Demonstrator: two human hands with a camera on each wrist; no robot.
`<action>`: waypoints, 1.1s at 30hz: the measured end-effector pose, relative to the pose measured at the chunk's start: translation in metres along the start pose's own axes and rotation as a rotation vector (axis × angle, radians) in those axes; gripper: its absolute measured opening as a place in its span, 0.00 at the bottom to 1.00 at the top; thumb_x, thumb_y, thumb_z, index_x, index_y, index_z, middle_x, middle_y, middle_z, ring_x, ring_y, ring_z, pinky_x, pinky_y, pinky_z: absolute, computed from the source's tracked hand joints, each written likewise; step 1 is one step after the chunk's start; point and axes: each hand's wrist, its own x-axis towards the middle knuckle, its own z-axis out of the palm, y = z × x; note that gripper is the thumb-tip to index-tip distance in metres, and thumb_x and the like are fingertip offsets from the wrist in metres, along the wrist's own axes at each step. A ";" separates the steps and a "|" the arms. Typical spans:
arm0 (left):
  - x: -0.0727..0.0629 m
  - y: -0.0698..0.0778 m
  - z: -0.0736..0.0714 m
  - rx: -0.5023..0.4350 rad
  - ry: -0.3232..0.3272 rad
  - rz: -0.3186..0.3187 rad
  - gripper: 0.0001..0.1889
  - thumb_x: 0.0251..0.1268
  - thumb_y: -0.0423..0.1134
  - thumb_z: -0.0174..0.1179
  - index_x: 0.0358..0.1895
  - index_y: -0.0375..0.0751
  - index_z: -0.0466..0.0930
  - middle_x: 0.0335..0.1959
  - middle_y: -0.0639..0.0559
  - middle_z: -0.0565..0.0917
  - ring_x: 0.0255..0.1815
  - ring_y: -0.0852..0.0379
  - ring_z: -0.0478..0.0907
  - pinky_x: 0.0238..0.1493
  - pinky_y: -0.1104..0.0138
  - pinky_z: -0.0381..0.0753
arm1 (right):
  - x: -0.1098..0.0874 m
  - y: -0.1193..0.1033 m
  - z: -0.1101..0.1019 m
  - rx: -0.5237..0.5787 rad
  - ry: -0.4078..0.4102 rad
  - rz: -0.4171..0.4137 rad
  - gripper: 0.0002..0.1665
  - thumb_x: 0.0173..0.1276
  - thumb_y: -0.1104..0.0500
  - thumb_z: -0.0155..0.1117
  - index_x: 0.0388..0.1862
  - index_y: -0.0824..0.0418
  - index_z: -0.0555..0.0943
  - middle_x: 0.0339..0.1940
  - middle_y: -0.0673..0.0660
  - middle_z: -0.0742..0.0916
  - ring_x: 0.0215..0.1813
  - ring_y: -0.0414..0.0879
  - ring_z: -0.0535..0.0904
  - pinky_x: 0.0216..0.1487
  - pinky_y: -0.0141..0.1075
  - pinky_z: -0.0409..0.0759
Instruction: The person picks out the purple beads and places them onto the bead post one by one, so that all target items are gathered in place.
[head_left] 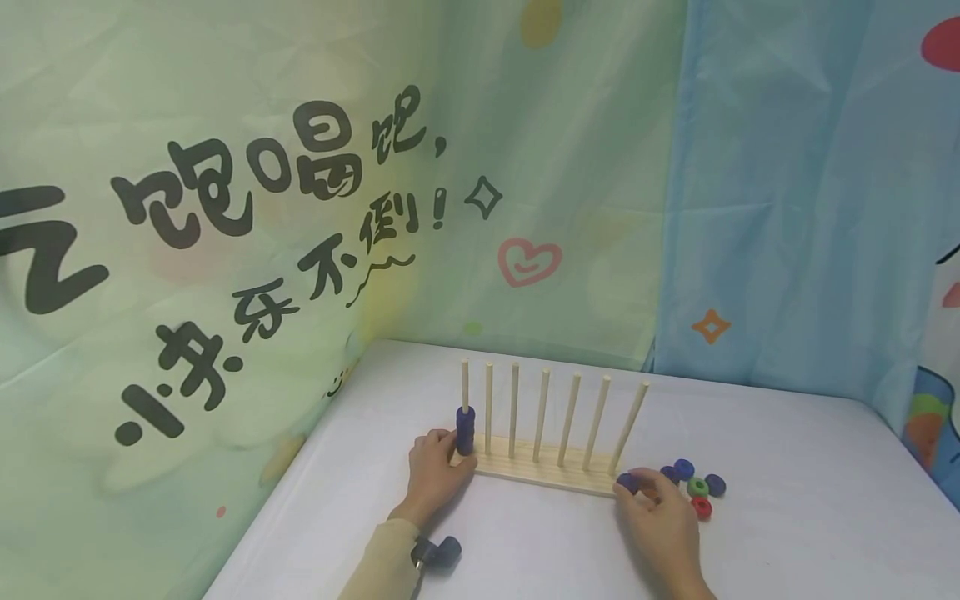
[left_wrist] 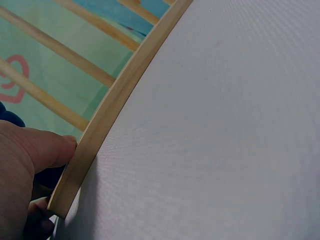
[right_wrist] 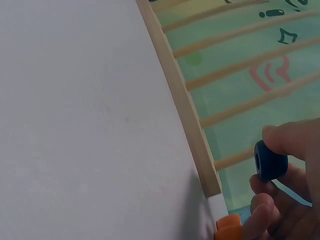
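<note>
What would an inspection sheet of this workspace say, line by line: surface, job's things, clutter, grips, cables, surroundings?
Surface: white table.
Job's things: wooden rack with seven pegs; stacked dark blue beads on the leftmost in the head view; at least five loose beads, blue, green and red, beyond its right end.
Clutter: nothing seen.
Grips: left grip holds the rack's left end; right grip pinches a single blue bead, off the pegs.
Cables: nothing seen.
Surroundings: printed cloth backdrop behind the table.
</note>
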 end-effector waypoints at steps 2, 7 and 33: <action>0.000 0.000 0.000 -0.001 -0.002 -0.002 0.26 0.54 0.45 0.66 0.55 0.36 0.81 0.46 0.46 0.79 0.49 0.46 0.69 0.55 0.49 0.63 | -0.002 -0.002 0.002 -0.001 -0.020 -0.017 0.16 0.56 0.57 0.75 0.43 0.59 0.83 0.37 0.56 0.89 0.36 0.49 0.83 0.40 0.44 0.78; -0.001 0.001 0.000 0.002 0.005 0.003 0.25 0.54 0.45 0.66 0.55 0.35 0.82 0.45 0.46 0.78 0.48 0.46 0.70 0.54 0.49 0.64 | -0.007 -0.009 0.006 -0.017 -0.088 -0.022 0.17 0.56 0.57 0.75 0.44 0.58 0.83 0.35 0.54 0.88 0.23 0.39 0.74 0.33 0.34 0.75; 0.000 -0.003 0.002 0.019 0.006 0.007 0.26 0.54 0.47 0.67 0.54 0.34 0.82 0.42 0.48 0.77 0.46 0.49 0.69 0.52 0.51 0.64 | -0.032 -0.038 0.033 0.047 -0.254 -0.013 0.21 0.55 0.58 0.75 0.49 0.57 0.83 0.39 0.52 0.88 0.22 0.36 0.70 0.25 0.30 0.70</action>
